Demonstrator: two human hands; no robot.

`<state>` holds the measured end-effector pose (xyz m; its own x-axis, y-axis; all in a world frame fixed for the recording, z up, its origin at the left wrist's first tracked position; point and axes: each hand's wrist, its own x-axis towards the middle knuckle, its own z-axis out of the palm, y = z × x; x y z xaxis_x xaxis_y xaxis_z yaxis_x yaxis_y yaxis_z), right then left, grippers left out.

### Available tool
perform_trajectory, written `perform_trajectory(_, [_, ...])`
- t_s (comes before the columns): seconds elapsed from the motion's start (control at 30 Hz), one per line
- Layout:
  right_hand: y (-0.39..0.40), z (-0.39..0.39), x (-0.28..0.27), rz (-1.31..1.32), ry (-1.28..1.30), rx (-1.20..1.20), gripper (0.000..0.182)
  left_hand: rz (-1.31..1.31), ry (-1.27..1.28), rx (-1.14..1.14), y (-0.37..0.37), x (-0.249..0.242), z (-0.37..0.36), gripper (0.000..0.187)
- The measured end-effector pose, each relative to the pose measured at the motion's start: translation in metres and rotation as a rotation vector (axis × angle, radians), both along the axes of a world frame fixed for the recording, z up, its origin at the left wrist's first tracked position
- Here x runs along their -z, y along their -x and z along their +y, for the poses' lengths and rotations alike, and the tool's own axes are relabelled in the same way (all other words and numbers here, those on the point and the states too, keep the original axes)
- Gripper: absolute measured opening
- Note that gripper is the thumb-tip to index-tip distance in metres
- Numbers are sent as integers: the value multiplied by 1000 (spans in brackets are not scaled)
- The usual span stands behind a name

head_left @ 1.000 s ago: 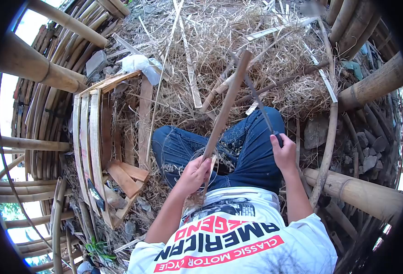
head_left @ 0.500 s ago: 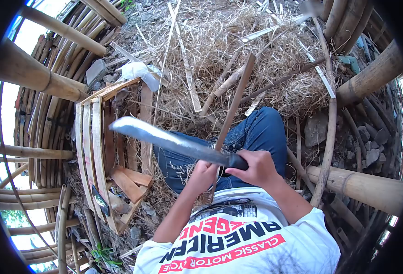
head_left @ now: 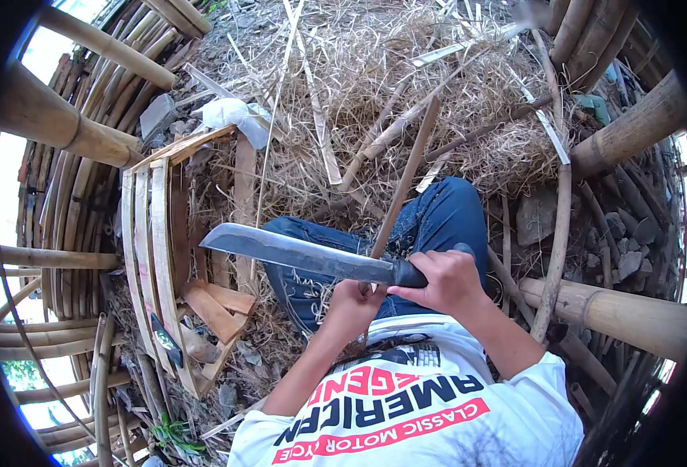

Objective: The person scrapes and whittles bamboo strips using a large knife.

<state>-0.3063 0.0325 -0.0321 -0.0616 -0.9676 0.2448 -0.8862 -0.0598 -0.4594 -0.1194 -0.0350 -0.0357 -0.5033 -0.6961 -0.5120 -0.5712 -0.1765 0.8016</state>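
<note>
My right hand point(head_left: 446, 282) is wrapped round the black handle of a machete point(head_left: 300, 253), whose long broad blade points left above my lap. Closed below the blade, my left hand point(head_left: 354, 302) grips the lower part of a narrow brown bamboo strip point(head_left: 407, 179). The strip slants up and away from me, passing behind the blade near the handle. Thin curled shavings point(head_left: 303, 292) lie on my blue jeans point(head_left: 456, 222). Where exactly the edge meets the strip is hard to make out.
To my left stands a slatted wooden crate point(head_left: 160, 241) with wood blocks point(head_left: 215, 311) in it. Dry shavings point(head_left: 437, 93) and split strips cover the ground ahead. Thick bamboo poles point(head_left: 616, 315) flank both sides, and stones point(head_left: 631, 249) lie at right. A white plastic bag point(head_left: 234, 118) sits beyond the crate.
The machete's blade has turned flatter and its tip has dropped a little. My left hand has shifted slightly right and down, and the strip's far end has moved slightly right.
</note>
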Motion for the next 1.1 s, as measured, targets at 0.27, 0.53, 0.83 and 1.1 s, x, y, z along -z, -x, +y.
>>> perform_trajectory(0.27, [3,-1,1,13,27,-20,51,31,-128,46,-2,-13,-5,16])
perform_trajectory(0.53, [23,-6,2,37,-10,59,52,127,-177,-7,-12,-2,3,17])
perform_trajectory(0.83, [46,-14,12,154,46,129,54,55,-208,41,-12,-2,2,20])
perform_trajectory(1.1, [50,-28,3,161,100,100,52,77,-166,3,-12,-5,2,20])
